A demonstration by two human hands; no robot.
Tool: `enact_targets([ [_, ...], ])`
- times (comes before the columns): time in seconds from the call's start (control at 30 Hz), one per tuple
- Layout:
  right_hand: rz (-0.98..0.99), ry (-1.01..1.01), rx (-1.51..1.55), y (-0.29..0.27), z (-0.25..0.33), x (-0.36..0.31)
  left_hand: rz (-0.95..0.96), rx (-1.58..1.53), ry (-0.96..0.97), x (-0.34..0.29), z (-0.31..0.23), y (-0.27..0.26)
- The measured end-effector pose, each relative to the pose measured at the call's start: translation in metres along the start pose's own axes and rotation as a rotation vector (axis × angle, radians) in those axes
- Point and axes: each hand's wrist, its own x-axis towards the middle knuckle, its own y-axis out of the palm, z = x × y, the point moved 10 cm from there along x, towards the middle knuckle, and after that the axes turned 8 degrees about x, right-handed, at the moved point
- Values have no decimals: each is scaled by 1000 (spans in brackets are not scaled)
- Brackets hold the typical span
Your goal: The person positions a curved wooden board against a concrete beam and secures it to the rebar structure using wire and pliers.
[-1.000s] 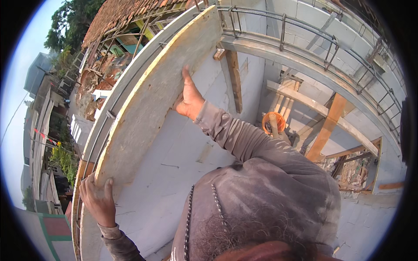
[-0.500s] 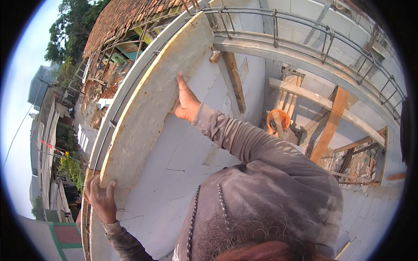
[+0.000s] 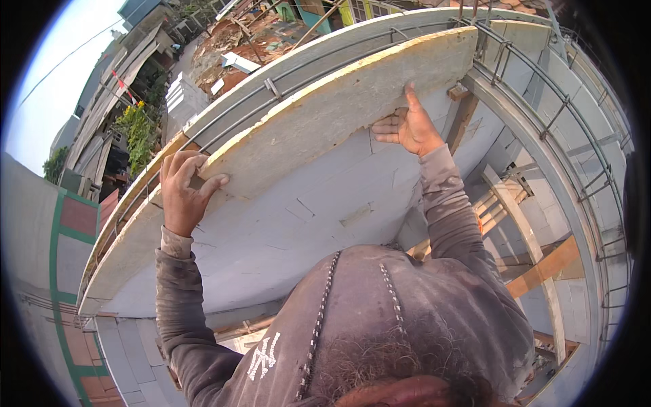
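Note:
A long grey formwork board (image 3: 325, 102) with a rough, yellowish upper edge stands along the top of the wall. My left hand (image 3: 184, 193) grips its left end, fingers over the top and thumb on the near face. Farther right, my right hand (image 3: 415, 129) is at the board's lower edge. Its thumb points up against the near face, and its fingers stretch out to the left just below the edge. Behind the board run steel reinforcing bars (image 3: 244, 122). Another pale board (image 3: 129, 254) continues at the left, below my left hand.
Below the board is a pale block wall (image 3: 305, 210). A rebar cage (image 3: 542, 129) curves along the wall top at right, above wooden planks (image 3: 542, 264). A short timber prop (image 3: 463, 122) stands by the board's right end. Beyond lie rubble (image 3: 230, 41) and rooftops.
The view has turned, so the board lies more across the picture. My left hand still holds its end. My right hand's fingers now show, stretched below the lower edge.

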Motion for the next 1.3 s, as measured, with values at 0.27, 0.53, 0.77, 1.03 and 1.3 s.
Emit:
enact_targets([
  [0.27, -84, -39, 172, 2, -12, 6, -185, 99, 39, -14, 15, 0],
  [0.53, -66, -107, 184, 9, -11, 1, -188, 109, 18, -10, 26, -3],
  [0.77, -53, -171, 131, 14, -10, -4, -204, 167, 57, -11, 25, -2],
  [1.03, -142, -352, -76, 19, -13, -8, -185, 198, 103, -9, 21, -8],
  [1.3, -174, -434, -33, 18, -18, -7, -499, 248, -256, -65, 3, 14],
])
